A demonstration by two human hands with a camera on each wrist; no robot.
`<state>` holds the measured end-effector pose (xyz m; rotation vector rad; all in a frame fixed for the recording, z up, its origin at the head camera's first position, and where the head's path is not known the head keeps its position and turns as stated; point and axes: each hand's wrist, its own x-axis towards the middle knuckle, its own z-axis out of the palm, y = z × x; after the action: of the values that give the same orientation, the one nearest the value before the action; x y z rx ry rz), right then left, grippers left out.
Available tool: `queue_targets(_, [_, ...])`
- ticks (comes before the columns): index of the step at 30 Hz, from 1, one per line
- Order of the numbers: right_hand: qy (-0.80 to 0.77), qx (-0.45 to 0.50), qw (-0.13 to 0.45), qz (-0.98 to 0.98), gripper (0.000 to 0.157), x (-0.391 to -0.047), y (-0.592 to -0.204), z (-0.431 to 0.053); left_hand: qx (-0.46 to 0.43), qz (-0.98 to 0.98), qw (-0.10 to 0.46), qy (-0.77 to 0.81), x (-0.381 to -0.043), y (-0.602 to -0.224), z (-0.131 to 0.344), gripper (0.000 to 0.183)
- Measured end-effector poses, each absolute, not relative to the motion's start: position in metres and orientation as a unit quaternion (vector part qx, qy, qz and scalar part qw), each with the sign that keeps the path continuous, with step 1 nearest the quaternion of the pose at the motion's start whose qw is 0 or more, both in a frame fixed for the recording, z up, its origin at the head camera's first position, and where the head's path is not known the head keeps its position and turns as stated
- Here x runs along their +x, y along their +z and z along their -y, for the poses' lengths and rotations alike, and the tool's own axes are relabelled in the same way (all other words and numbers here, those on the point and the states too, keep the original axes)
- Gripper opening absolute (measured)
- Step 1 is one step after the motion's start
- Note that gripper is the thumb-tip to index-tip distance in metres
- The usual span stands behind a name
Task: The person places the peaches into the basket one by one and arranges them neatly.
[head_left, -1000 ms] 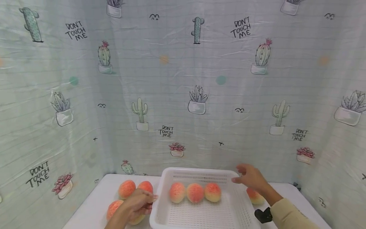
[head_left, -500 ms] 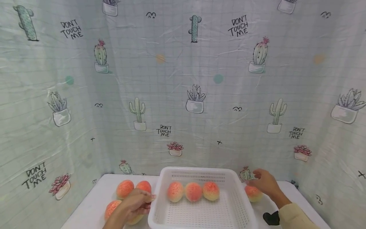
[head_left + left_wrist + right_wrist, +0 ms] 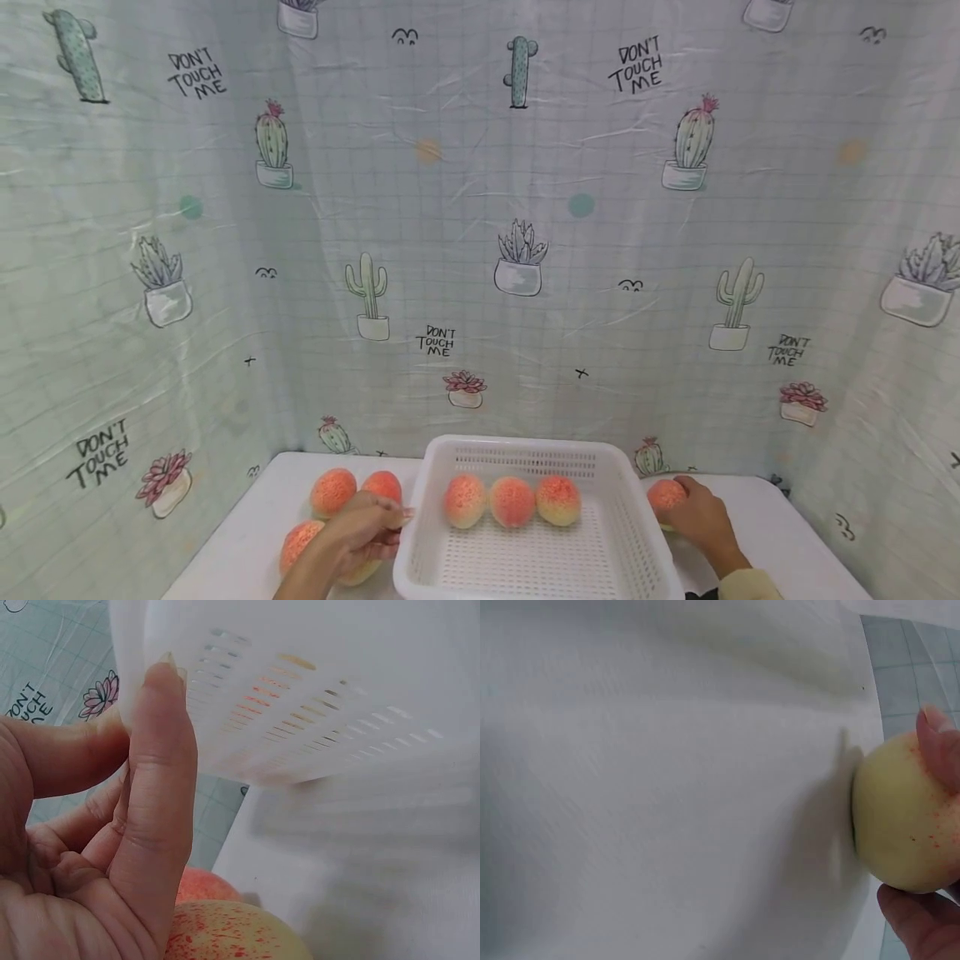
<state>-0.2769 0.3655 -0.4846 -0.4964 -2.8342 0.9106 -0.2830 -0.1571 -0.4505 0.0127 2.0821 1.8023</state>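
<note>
A white plastic basket (image 3: 637, 508) with slotted walls stands on the table, and three peaches, including one at its left end (image 3: 465, 502), sit in a row inside it. My left hand (image 3: 360, 531) pinches the basket's left rim between thumb and fingers; the left wrist view shows this close beside the slotted wall (image 3: 360, 667). To the right of the basket, my right hand (image 3: 699, 518) grips another peach (image 3: 664, 495). In the right wrist view that peach (image 3: 900, 817) sits on the tabletop, held between thumb and fingers. The hand's lower part lies outside that view.
Several peaches lie left of the basket, such as one at the back (image 3: 333, 492); my left hand partly hides some. White cloth covers the table (image 3: 232, 542). A cactus-print curtain (image 3: 480, 208) encloses the back and sides.
My right hand has moved from the basket's back right corner rightward and down onto the peach, and now grips it. My left hand stays at the left rim.
</note>
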Motion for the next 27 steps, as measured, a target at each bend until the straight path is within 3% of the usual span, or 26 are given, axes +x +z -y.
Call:
queue_targets(10, [0.286, -0.165, 0.103, 0.938, 0.078, -0.282, -0.486, -0.357, 0.008, -0.737, 0.193, 0.647, -0.281, -0.448, 0.161, 0.017])
queue_targets(21, [0.312, -0.176, 0.096, 0.929, 0.084, -0.278, -0.489, -0.365, -0.009, -0.745, 0.185, 0.641, -0.285, -0.45, 0.155, 0.017])
queue_targets(27, [0.347, -0.197, 0.058, 0.915, 0.088, -0.273, -0.486, -0.369, 0.004, -0.745, 0.189, 0.64, -0.284, -0.45, 0.155, 0.016])
